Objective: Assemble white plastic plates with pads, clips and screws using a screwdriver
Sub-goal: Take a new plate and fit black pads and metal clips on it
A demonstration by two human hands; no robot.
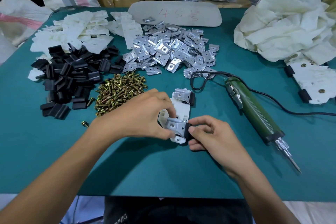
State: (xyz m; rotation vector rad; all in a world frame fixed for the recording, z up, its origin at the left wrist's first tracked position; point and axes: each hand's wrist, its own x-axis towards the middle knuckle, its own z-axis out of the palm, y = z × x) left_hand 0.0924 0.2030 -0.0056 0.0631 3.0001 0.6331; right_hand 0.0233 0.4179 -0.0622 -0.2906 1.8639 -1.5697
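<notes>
While the white plastic plate [181,109] lies lengthwise on the green table [163,169] just in front of the person, both hands work at its near end. The left hand [145,114] curls over that end from the left, its forefinger and thumb pinching the metal clip [175,126] seated there. The right hand [212,136] pinches the black pad [187,130] on the plate's right edge, touching the clip, between thumb and forefinger. Whether the near end rests on the table or is lifted slightly is hard to tell under the fingers. At the far end sit a second clip [181,94] and a second pad [191,98]. A pile of brass screws [118,91] lies just left of the plate, with a heap of black pads [72,76] further left, a heap of metal clips [172,51] beyond, and stacked white plates [78,29] at the far left. The green electric screwdriver [254,112] lies to the right, untouched, bit toward the person. An assembled plate [312,82] sits at the right edge by a crumpled white cloth [287,25].
</notes>
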